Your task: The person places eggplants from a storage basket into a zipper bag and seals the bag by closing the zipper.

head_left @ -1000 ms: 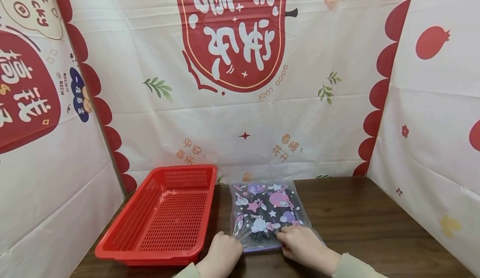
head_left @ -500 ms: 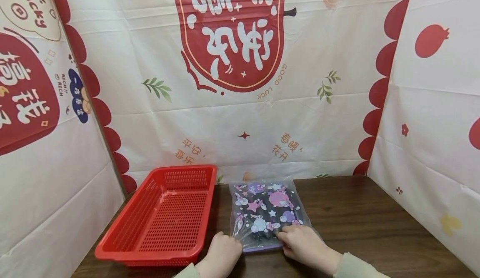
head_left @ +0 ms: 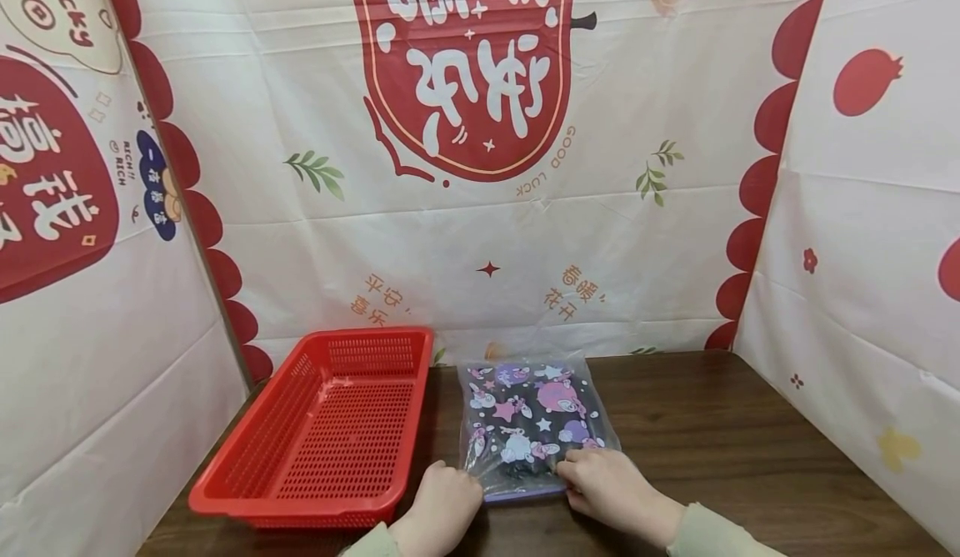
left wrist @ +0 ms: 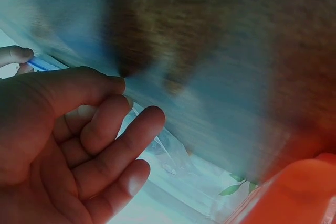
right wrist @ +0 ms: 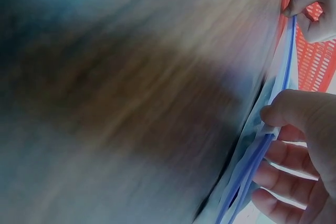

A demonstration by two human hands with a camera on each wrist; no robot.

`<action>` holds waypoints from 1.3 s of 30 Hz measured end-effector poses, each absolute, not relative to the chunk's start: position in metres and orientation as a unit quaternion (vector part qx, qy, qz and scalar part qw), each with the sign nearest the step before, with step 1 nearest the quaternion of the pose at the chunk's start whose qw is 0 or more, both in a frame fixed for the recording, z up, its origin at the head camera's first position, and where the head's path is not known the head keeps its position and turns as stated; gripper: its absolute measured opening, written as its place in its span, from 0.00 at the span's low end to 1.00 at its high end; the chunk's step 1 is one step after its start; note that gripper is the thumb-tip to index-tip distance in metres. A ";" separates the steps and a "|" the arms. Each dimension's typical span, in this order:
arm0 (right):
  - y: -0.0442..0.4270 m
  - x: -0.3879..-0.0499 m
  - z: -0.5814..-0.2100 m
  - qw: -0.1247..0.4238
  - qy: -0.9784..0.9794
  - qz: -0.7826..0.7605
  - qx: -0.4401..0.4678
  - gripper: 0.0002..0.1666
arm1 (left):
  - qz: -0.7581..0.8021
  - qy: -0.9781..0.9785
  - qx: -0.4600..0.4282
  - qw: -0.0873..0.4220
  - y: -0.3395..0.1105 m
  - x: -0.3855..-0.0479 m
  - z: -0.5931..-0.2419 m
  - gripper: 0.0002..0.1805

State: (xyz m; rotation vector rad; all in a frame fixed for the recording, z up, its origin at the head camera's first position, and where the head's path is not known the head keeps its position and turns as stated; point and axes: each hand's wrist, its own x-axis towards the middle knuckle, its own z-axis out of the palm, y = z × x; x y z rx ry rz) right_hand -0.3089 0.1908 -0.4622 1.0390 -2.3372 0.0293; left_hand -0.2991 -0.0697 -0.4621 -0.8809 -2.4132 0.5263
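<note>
A clear zip bag [head_left: 522, 424] printed with pink, purple and white cartoon figures and stars lies flat on the table, its blue-purple zip strip [right wrist: 287, 59] along the near edge. My left hand [head_left: 442, 503] pinches the bag's near left corner between thumb and index finger; in the left wrist view the other fingers are loosely bent. Farther right along the strip, my right hand [head_left: 613, 490] pinches the edge with thumb and forefinger. Between the hands the strip looks like one line; past my right hand two strip lines show apart in the right wrist view. Dark contents, if any, cannot be made out.
A red plastic basket [head_left: 423, 424] with slotted walls stands left of the bag, close to my left hand. The dark wooden table [head_left: 720, 449] stretches to the right. Printed white cloth [head_left: 480, 240] hangs behind and at both sides.
</note>
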 end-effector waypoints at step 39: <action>0.199 -0.307 -0.464 0.288 -0.879 0.008 0.379 0.19 | 0.191 -0.891 -0.321 0.258 -0.070 -0.299 -0.461 0.11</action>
